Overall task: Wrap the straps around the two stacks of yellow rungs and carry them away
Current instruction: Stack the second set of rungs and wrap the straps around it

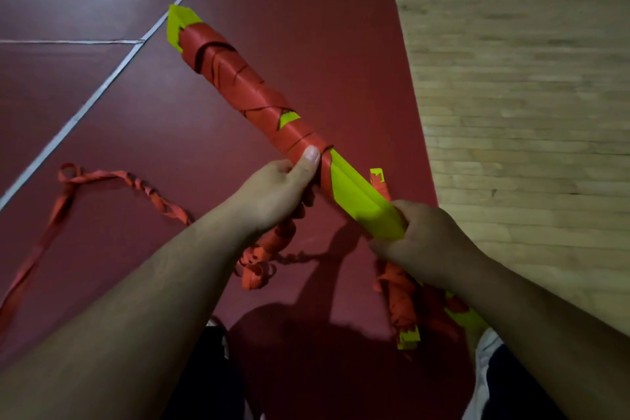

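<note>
Head view: at the left, a loose tail of the red strap (99, 176) lies on the dark red floor (306, 27). The left hand (276, 194) grips the first stack of yellow rungs (361, 194) at its middle, with the thumb pressing on the strap's last turn. The far half of this stack is wrapped. The right hand (426, 235) grips its bare near end. Below this hand lies the second stack (409, 339), wrapped in red. A wooden floor (528, 112) is at the right.

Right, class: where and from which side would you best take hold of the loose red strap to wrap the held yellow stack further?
Probably the curled stretch of the loose strap hanging just below the left hand, approached from the person's left: it leaves the stack there, while farther out it lies twisted on the floor.
</note>
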### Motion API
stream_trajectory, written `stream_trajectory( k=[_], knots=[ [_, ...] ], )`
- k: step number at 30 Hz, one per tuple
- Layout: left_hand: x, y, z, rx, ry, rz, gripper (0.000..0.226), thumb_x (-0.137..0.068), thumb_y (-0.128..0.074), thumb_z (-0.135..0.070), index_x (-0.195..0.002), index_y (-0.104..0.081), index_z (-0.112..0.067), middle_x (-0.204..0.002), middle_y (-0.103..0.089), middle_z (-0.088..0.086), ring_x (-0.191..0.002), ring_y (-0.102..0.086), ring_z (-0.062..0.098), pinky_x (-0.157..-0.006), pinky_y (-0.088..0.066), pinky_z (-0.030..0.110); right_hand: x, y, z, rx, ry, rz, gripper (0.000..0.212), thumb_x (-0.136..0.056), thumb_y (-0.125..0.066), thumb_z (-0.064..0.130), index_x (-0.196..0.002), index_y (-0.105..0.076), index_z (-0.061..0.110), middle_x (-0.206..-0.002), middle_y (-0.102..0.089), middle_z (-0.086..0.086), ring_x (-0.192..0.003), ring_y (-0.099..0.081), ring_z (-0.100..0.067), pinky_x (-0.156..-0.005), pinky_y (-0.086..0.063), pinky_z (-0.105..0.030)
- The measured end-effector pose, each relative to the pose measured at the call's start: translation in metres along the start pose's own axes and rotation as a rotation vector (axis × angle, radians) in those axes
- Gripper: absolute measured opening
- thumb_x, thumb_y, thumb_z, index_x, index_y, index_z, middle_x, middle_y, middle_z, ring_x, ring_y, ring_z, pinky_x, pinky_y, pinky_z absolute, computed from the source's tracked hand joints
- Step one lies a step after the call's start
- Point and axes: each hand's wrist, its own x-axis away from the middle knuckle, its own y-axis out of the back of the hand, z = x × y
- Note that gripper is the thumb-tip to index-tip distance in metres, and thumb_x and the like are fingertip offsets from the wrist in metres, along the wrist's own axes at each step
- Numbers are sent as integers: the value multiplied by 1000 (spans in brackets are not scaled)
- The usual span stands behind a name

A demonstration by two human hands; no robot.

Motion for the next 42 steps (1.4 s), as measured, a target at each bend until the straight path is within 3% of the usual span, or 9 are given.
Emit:
stream_trajectory(
  k=[3, 6, 9, 15, 20, 26, 30, 39, 42],
  knots=[
    [2, -1, -3, 83, 70, 3, 89, -84, -38, -79, -88, -67, 5, -81, -68, 25, -61, -58, 25, -61, -48, 40, 2, 0, 3, 115, 52, -102, 27, -80, -72, 43, -96, -60, 24, -79, -66, 1, -80, -64, -28, -61, -45, -36],
    [4, -4, -6, 225, 153, -17, 75, -88, -46, -75, -80, -65, -2, -62, -57, 9, -53, -51, 23, -54, -41, 36, 4, 0, 6, 268, 163, -173, 35, -84, -66, 53, -109, -55, 30, -91, -65, 2, -87, -63, -29, -61, -35, -31],
    [4, -2, -3, 267, 252, -7, 69, -85, -51, -75, -78, -59, -7, -57, -50, 3, -53, -47, 23, -54, -38, 33, 5, 0, 6, 303, 236, -201, 41, -81, -64, 50, -115, -51, 32, -98, -62, 4, -91, -62, -28, -64, -44, -34],
    [5, 1, 1, 281, 263, -31, 63, -85, -59, -68, -78, -62, -5, -68, -53, 15, -63, -51, 30, -61, -39, 42, 4, -10, 6, 265, 205, -186, 42, -84, -68, 44, -119, -49, 31, -106, -61, 4, -95, -60, -26, -67, -41, -33],
    [5, 1, 3, 352, 149, -72, 54, -78, -68, -63, -83, -62, -10, -68, -50, 13, -65, -48, 30, -60, -35, 44, -3, 2, 6, -8, 129, 45, 43, -74, -81, 37, -110, -58, 32, -97, -62, 13, -86, -60, -9, -65, -41, -16],
    [5, 0, 2, 538, 59, -54, 51, -81, -70, -57, -87, -59, -7, -56, -44, 3, -63, -39, 28, -60, -31, 45, -8, 21, 1, -363, 48, 376, 49, -66, -86, 44, -108, -65, 33, -98, -74, -4, -91, -72, -25, -87, -56, -53],
    [5, 0, 0, 538, -57, -38, 54, -83, -62, -58, -91, -59, -5, -62, -44, 9, -61, -35, 29, -57, -29, 43, -4, 21, 2, -530, -9, 588, 44, -70, -83, 24, -107, -64, 8, -88, -73, -20, -77, -70, -39, -78, -57, -54],
    [3, 0, 0, 217, -26, -71, 68, -87, -46, -71, -78, -59, -5, -56, -53, 4, -57, -54, 23, -58, -44, 38, -2, 13, 4, -174, 27, 161, 21, -73, -82, 24, -89, -69, 22, -71, -69, 0, -56, -58, -4, -53, -44, -20],
    [-2, 1, 5, 122, -1, -77, 78, -79, -44, -77, -77, -61, -1, -57, -55, 2, -56, -57, 19, -57, -44, 33, 0, 9, 5, -58, 38, 50, 23, -71, -80, 34, -87, -66, 25, -73, -66, 4, -66, -62, -10, -59, -47, -28]
  ],
)
